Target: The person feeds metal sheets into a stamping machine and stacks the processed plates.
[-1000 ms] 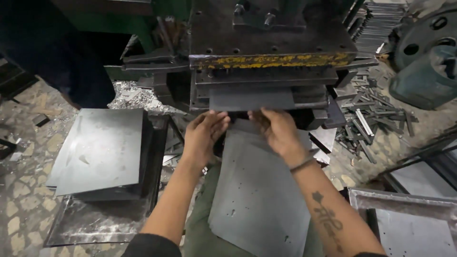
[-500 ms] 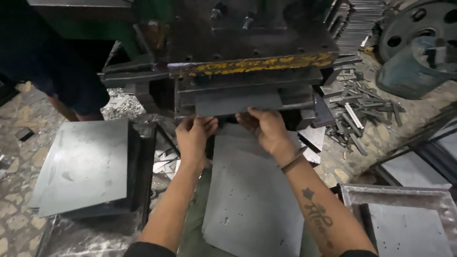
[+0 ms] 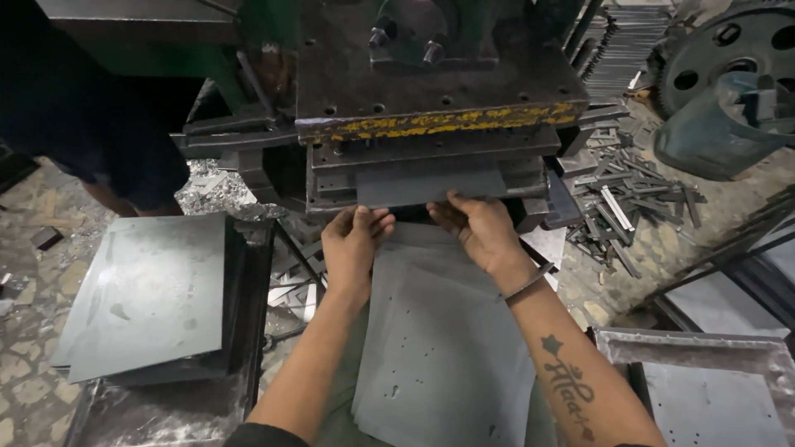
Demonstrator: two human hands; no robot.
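Count: two hands, one press, one metal sheet in work, two other groups of sheets, one scrap heap, one wheel.

Left hand [image 3: 352, 244] and right hand [image 3: 480, 232] sit side by side at centre frame, both on the far edge of the grey metal sheet [image 3: 447, 348]. Left hand lies palm down on the sheet's upper left corner, fingers curled over the edge, pressing rather than pinching. Right hand grips the upper right part of the same edge, fingertips bent under it as far as can be seen.

The sheet runs from the hands down to the bottom edge of the frame, between the two forearms, small holes dotted over it. It seems to be the top of a thin pile; cannot tell how many lie beneath. Its far edge meets the mouth of the press [image 3: 431, 124], just under the flat dark plate that juts from the slot, upper centre.

Left of frame: stack of plain sheets [image 3: 149, 290] on a dark stand, well apart from the left hand. Lower right: tray of punched sheets [image 3: 704, 397], near the right forearm. Right of the press: heap of narrow metal strips [image 3: 629, 207] on the floor. Upper right corner: large toothed wheel [image 3: 729, 50].

Room: narrow gap between sheet and left stack, cluttered with offcuts. The press closes off the top side.
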